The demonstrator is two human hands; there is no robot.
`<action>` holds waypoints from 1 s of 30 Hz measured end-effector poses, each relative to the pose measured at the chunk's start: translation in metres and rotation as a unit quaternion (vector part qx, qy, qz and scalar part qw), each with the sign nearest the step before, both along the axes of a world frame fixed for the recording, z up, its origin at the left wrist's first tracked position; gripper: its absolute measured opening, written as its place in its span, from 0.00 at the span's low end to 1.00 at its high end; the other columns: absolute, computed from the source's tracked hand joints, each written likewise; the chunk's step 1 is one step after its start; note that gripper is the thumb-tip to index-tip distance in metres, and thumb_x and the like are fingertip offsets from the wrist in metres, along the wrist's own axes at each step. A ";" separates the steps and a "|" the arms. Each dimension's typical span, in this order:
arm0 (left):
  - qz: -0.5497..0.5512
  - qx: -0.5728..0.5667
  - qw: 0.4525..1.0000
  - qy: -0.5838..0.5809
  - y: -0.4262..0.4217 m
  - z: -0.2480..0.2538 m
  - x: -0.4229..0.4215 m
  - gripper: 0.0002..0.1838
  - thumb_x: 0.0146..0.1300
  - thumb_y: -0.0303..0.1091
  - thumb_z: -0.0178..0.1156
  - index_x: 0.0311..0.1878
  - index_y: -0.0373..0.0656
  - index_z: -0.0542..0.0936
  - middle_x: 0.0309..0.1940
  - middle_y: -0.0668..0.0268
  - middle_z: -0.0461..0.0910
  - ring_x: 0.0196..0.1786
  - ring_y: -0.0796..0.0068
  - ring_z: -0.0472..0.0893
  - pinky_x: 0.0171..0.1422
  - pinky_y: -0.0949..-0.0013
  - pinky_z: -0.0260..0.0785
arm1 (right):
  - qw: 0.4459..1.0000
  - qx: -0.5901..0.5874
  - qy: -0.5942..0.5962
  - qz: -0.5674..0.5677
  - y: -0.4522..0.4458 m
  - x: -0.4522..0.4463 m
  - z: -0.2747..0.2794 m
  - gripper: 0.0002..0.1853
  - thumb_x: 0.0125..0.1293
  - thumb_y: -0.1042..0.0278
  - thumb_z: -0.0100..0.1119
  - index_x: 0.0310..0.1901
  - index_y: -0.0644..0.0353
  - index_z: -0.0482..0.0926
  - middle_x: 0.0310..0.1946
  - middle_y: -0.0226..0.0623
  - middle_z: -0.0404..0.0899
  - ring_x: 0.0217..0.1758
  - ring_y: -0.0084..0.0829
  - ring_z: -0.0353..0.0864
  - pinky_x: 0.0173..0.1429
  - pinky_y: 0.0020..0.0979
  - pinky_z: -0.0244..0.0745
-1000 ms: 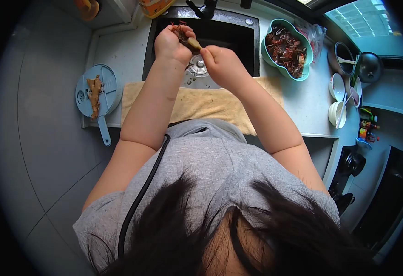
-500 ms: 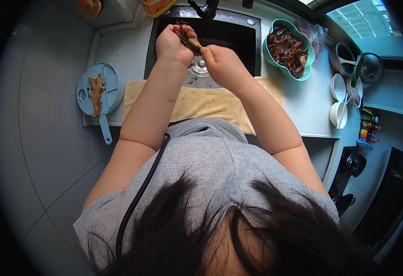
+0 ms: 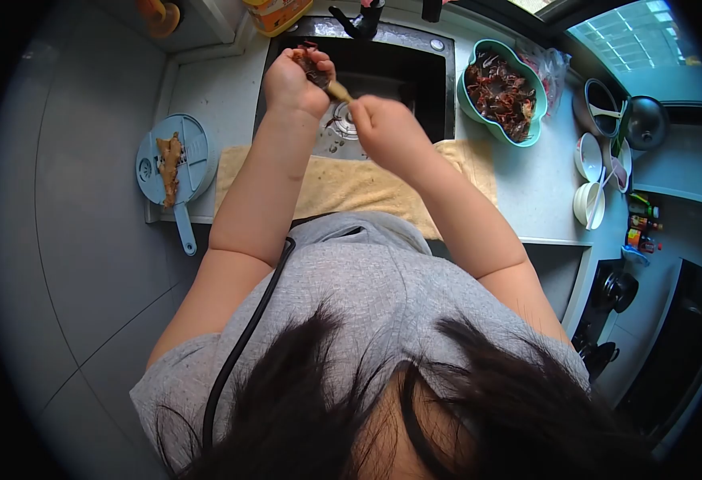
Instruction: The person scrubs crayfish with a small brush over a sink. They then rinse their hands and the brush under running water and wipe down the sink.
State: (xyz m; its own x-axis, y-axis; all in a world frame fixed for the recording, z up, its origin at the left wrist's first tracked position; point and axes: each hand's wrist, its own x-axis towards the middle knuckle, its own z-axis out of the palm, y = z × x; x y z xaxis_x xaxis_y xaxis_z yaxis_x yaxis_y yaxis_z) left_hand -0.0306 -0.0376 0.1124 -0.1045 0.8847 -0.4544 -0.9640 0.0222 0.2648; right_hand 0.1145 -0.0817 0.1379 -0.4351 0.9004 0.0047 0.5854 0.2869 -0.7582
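Over the black sink (image 3: 439,88), my left hand (image 3: 291,84) is closed around a dark reddish-brown crayfish (image 3: 312,70), its legs and claws poking out past the fingers. My right hand (image 3: 387,132) pinches the tan tail end (image 3: 339,91) of the crayfish between thumb and forefinger; this part is blurred. Below the hands, the metal drain (image 3: 343,122) shows with wet bits around it. To the right of the sink, a teal flower-shaped basin (image 3: 542,104) holds many more crayfish (image 3: 499,92).
A beige towel (image 3: 351,184) lies along the counter's front edge. On the left, ginger (image 3: 169,168) rests on a blue grater (image 3: 195,168) with its handle past the edge. Bowls (image 3: 588,156), a pot (image 3: 599,104) and a plastic bag (image 3: 555,72) stand on the right. The faucet (image 3: 361,24) is behind the sink.
My right hand has shifted slightly downward, and the tan end now reaches farther from my left hand. My left hand keeps its grip, with only a small shift left.
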 end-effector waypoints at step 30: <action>0.015 -0.006 0.995 -0.099 0.006 -0.003 0.008 0.05 0.57 0.25 0.39 0.29 0.38 0.66 0.22 0.67 0.66 0.25 0.77 0.68 0.27 0.78 0.65 | 0.998 0.041 -0.012 -0.042 -0.006 0.002 -0.002 0.17 0.63 0.60 0.42 0.25 0.64 0.72 0.23 0.51 0.74 0.29 0.52 0.73 0.35 0.47 0.67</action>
